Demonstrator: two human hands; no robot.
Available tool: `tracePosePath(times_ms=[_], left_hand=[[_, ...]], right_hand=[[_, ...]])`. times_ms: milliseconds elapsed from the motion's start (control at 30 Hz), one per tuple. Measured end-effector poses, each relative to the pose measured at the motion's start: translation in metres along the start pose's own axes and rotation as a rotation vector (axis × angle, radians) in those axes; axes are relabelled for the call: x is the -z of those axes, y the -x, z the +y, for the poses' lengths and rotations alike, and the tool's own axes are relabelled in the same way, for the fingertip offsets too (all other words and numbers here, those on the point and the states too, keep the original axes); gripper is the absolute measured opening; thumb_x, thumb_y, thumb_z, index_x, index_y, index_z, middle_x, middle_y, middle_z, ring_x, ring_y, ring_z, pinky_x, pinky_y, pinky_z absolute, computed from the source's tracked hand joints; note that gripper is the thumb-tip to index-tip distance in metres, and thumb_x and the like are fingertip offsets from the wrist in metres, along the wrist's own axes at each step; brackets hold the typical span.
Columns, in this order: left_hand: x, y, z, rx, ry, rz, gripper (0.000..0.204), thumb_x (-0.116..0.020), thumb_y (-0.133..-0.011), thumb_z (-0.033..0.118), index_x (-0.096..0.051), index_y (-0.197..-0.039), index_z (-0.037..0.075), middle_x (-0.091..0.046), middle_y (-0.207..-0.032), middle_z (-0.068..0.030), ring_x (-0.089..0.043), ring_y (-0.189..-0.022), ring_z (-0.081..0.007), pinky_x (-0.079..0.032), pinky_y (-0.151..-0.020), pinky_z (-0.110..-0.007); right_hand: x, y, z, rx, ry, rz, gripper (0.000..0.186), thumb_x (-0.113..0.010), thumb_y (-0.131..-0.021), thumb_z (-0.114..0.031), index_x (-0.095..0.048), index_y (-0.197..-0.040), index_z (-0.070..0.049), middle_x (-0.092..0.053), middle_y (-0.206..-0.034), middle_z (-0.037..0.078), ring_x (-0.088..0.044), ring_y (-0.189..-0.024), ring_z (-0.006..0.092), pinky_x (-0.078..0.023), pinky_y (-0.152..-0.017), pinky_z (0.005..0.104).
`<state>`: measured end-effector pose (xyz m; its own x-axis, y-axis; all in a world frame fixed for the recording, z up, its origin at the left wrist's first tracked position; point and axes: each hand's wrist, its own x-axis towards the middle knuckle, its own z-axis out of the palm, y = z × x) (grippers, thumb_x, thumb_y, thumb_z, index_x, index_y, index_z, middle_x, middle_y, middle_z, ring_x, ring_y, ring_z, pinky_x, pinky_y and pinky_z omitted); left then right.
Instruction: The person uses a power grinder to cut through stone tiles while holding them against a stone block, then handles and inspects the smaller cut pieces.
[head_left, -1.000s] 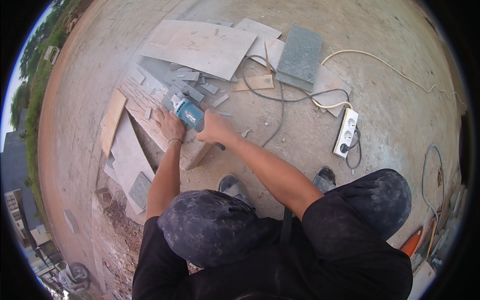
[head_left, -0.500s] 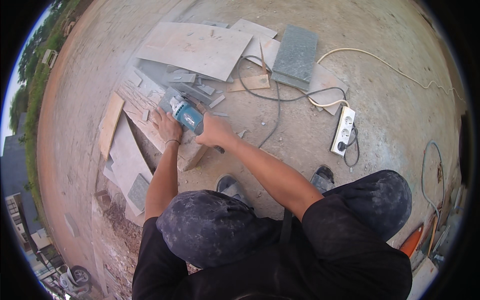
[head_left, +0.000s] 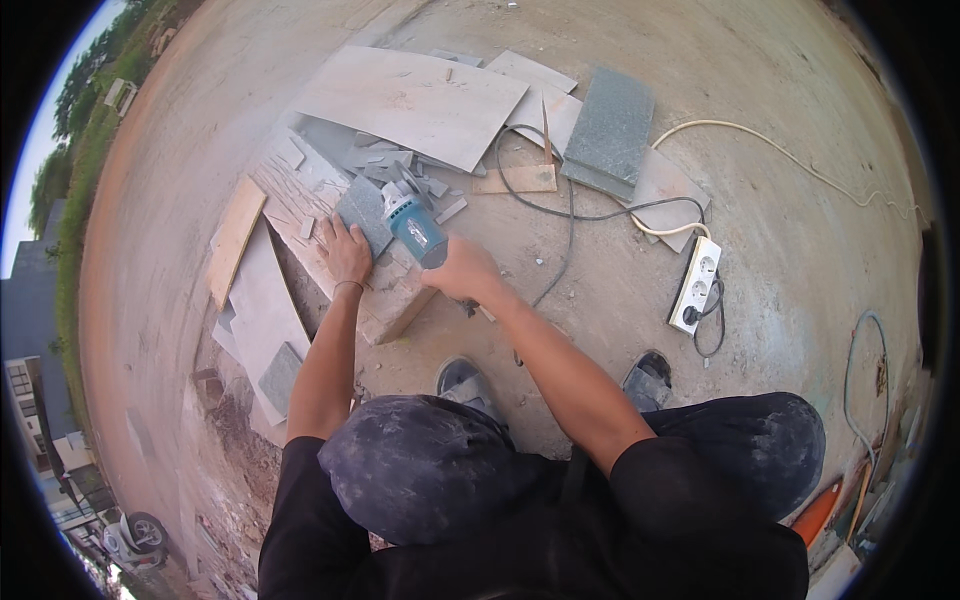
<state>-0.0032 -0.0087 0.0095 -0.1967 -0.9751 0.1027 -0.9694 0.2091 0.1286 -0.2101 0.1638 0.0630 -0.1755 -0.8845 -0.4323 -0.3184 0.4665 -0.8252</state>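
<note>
In my right hand (head_left: pixel 462 268) is a teal angle grinder (head_left: pixel 415 228), gripped by its rear body. Its disc end points away from me, just right of a grey stone tile (head_left: pixel 364 212). My left hand (head_left: pixel 344 250) lies with fingers spread at the tile's near left edge, pressing on it. Under the tile is a dusty, scored block (head_left: pixel 388 312). Narrow grey offcuts (head_left: pixel 380 158) lie heaped beyond the grinder. Whether the disc touches the tile's edge cannot be made out.
A large pale board (head_left: pixel 415 100) lies beyond the offcuts. Stacked grey tiles (head_left: pixel 610 130) stand to its right. A white power strip (head_left: pixel 696 285) with a dark cable lies at right. Leaning boards (head_left: pixel 262 290) are at left. My sandalled feet (head_left: pixel 465 385) are close by.
The grinder has moved right, off the tile, and more of the tile now shows. My left hand stays by the tile. The whole view has shifted slightly.
</note>
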Motion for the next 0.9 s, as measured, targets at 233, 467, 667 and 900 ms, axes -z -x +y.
tracePosePath(times_ms=[233, 467, 667, 900], left_hand=[[0.033, -0.02, 0.081, 0.361, 0.086, -0.175, 0.11, -0.059, -0.08, 0.076, -0.029, -0.155, 0.002, -0.02, -0.159, -0.032, -0.016, -0.151, -0.0424, -0.02, -0.115, -0.064], [0.006, -0.032, 0.108, 0.552, 0.086, -0.121, 0.113, -0.072, -0.074, 0.062, -0.021, -0.158, 0.005, -0.008, -0.163, -0.031, -0.005, -0.154, -0.0415, -0.016, -0.116, -0.064], [0.033, -0.005, 0.078, 0.438, 0.244, 0.0, 0.098, -0.078, -0.069, 0.049, -0.036, -0.15, 0.012, -0.009, -0.162, -0.0297, -0.015, -0.151, -0.043, -0.022, -0.111, -0.069], [0.057, 0.071, -0.009, 0.368, 0.512, 0.314, 0.08, -0.083, -0.065, 0.039, -0.051, -0.133, 0.011, -0.013, -0.16, -0.0354, -0.034, -0.143, -0.047, -0.032, -0.112, -0.057]], right_hand=[[0.075, 0.004, 0.018, -0.04, -0.121, 0.237, 0.071, -0.076, -0.063, -0.038, -0.059, -0.114, 0.009, -0.068, -0.107, 0.029, -0.068, -0.1, 0.0416, -0.053, -0.088, 0.0437], [0.106, 0.004, 0.045, -0.013, -0.27, 0.348, 0.049, -0.077, -0.065, -0.027, -0.063, -0.1, 0.004, -0.067, -0.088, 0.014, -0.064, -0.076, 0.0232, -0.05, -0.069, 0.0351], [0.11, 0.01, 0.041, -0.066, -0.391, 0.223, 0.032, -0.075, -0.071, -0.02, -0.063, -0.094, -0.001, -0.06, -0.079, 0.002, -0.055, -0.066, 0.013, -0.043, -0.061, 0.0282], [0.117, -0.002, 0.04, -0.061, -0.405, 0.187, 0.029, -0.076, -0.072, -0.02, -0.065, -0.093, -0.002, -0.06, -0.08, 0.001, -0.053, -0.067, 0.0126, -0.042, -0.062, 0.0278]])
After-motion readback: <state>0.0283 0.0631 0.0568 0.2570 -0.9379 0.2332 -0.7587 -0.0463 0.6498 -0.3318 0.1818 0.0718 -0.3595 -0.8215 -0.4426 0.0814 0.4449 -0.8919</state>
